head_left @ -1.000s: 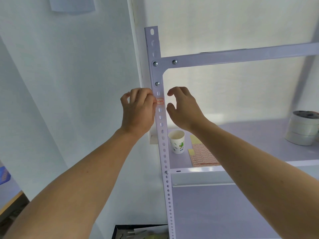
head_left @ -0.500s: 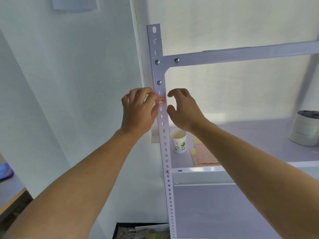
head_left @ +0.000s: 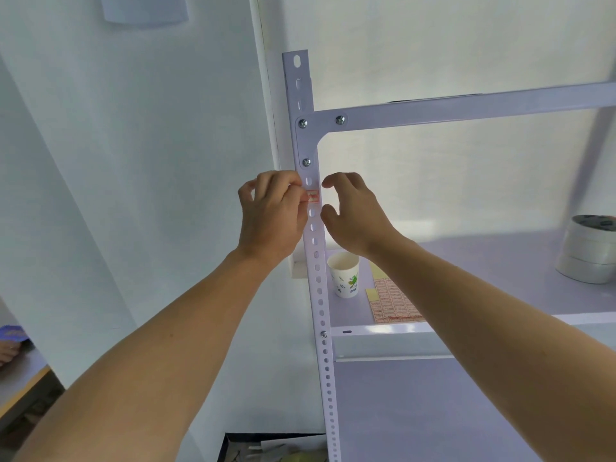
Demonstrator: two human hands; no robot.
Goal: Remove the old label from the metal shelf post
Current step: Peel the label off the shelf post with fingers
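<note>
The red-and-white label [head_left: 313, 196] is stuck on the front face of the white metal shelf post [head_left: 319, 295], just below the lowest of the three screws at the corner bracket and between two of the post's slots. It lies flat as far as can be seen; whether its left edge has lifted cannot be told.

The left hand [head_left: 271, 216] is curled against the left side of the post, thumb and forefinger tips together and pinching at the label's left edge. The right hand [head_left: 355, 216] is spread just right of the post and holds nothing. Its forefinger is above label height and its thumb below, both close to the post's right edge.

Set against the pictures from half a second and a second ago, very little differs. Both hands keep the same pose and the label sits in the same spot on the post. Only the view has shifted slightly.

On the shelf [head_left: 500, 261] behind the right forearm stand a paper cup [head_left: 345, 276] and, beside it, a sheet of labels [head_left: 393, 305]. A stack of tape rolls [head_left: 590, 251] sits well apart at the right.
</note>
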